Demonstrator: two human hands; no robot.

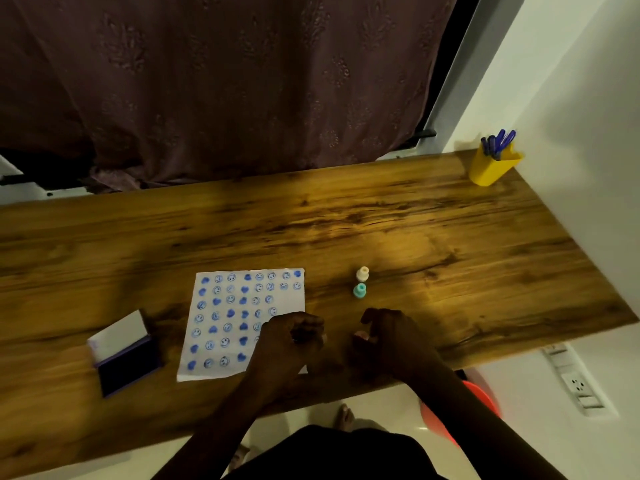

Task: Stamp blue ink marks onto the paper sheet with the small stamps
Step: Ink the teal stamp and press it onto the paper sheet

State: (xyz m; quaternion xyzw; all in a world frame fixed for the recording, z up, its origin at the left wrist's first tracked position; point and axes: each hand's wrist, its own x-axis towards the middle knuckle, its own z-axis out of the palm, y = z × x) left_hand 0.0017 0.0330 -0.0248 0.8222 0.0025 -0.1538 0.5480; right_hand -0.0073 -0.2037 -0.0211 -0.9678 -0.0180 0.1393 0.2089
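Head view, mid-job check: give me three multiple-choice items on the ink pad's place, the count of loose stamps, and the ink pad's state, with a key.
1. Where is the ink pad relative to the paper sheet?
A. To its left
B. To its right
C. On top of it

2. How many small stamps stand free on the desk?
A. None
B. Two
C. Five

3. What state is the ink pad in?
A. Lid shut
B. Lid open
C. Upside down

Key: 1 A, the pad lies left of the sheet. 2 B, a cream stamp and a teal stamp stand right of the sheet. 3 B, the white lid is swung back and the dark pad shows.
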